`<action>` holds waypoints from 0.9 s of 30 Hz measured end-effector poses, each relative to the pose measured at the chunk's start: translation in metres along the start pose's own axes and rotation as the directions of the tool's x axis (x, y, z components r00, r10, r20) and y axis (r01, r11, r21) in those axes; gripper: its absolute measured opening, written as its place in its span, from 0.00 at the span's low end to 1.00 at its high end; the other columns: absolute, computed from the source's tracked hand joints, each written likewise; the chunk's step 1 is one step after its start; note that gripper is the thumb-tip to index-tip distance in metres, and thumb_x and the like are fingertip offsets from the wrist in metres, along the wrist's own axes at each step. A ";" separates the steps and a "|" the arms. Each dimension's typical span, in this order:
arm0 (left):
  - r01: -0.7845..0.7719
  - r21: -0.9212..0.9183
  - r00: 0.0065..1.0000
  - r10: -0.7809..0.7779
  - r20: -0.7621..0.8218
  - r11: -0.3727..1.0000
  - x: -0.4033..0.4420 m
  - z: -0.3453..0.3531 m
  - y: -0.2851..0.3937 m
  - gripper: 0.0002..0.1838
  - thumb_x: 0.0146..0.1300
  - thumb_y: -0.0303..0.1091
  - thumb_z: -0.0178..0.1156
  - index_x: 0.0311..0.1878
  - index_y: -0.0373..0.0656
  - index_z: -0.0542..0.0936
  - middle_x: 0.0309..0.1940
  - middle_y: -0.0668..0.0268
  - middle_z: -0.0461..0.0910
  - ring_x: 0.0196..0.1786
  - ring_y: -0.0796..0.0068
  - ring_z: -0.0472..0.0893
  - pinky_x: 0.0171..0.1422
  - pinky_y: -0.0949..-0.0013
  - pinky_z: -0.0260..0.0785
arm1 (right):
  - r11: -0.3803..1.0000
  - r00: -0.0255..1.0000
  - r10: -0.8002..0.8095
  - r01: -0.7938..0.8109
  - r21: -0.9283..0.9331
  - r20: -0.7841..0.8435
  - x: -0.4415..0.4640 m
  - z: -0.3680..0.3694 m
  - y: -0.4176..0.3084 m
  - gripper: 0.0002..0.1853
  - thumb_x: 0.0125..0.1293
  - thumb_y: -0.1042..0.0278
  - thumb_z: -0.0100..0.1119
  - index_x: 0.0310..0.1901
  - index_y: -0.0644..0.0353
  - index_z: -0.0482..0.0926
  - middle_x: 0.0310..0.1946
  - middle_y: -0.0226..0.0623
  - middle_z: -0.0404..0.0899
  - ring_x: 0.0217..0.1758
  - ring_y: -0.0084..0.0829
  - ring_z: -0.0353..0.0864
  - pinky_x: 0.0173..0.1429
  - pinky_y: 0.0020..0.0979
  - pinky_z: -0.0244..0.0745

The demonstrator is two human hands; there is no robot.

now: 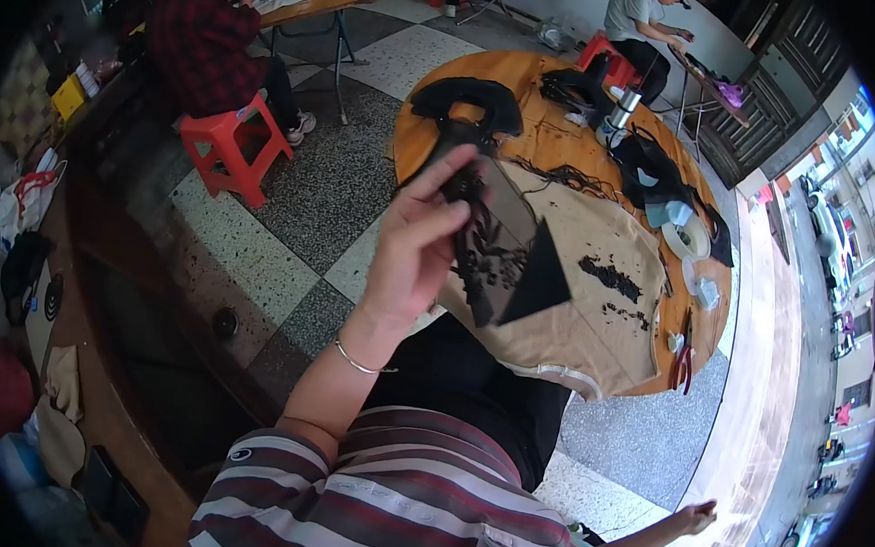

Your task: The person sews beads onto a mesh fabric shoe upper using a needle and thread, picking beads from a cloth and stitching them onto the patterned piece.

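Holding sheer black fabric (504, 253), sleeve badge (239, 454) too small to read.

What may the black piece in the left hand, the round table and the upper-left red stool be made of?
Black piece: sheer, probably mesh fabric, since the tan cloth shows through; its dark bits could be beads.
Table: probably wood or laminate, smooth, judging by its streaky brown look.
Stool: likely plastic, slightly glossy, from its even red colour and moulded-looking shape.
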State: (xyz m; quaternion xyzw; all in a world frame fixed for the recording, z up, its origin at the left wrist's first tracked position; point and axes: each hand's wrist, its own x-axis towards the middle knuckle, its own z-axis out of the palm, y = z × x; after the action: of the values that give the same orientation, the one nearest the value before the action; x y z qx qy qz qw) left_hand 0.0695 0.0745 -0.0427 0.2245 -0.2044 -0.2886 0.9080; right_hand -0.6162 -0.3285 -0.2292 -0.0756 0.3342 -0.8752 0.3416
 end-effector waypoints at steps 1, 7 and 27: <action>-0.006 -0.030 1.000 0.006 -0.018 1.000 0.002 -0.003 0.007 0.31 0.56 0.18 0.55 0.66 0.31 0.63 0.56 0.58 0.73 0.55 0.68 0.77 0.62 0.70 0.68 | 0.993 0.990 -0.072 0.061 -0.101 -0.117 -0.006 0.001 -0.003 0.07 0.62 0.80 0.51 0.39 0.76 0.71 0.31 0.48 0.76 0.38 0.37 0.80 0.48 0.35 0.82; -0.015 0.386 0.994 -0.029 0.107 0.922 -0.010 0.008 -0.010 0.33 0.54 0.15 0.59 0.65 0.32 0.64 0.55 0.61 0.73 0.54 0.76 0.75 0.61 0.74 0.66 | 0.824 0.835 -0.009 0.317 -0.469 0.550 -0.124 0.039 0.022 0.21 0.65 0.64 0.49 0.57 0.69 0.70 0.50 0.41 0.75 0.51 0.33 0.72 0.55 0.30 0.69; 0.140 0.631 0.917 -0.340 0.207 0.763 -0.035 0.044 -0.055 0.31 0.56 0.16 0.61 0.64 0.32 0.65 0.53 0.63 0.73 0.50 0.81 0.75 0.56 0.77 0.70 | 0.888 -0.204 0.442 -0.040 -0.459 0.873 -0.546 0.140 0.045 0.13 0.57 0.74 0.64 0.44 0.66 0.82 0.36 0.32 0.71 0.39 0.22 0.69 0.42 0.22 0.63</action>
State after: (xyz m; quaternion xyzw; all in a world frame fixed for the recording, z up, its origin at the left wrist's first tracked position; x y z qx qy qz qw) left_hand -0.0023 0.0426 -0.0439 0.4785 -0.3941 -0.3549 0.6998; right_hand -0.1289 -0.0736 -0.0983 -0.6840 0.0817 -0.3714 0.6225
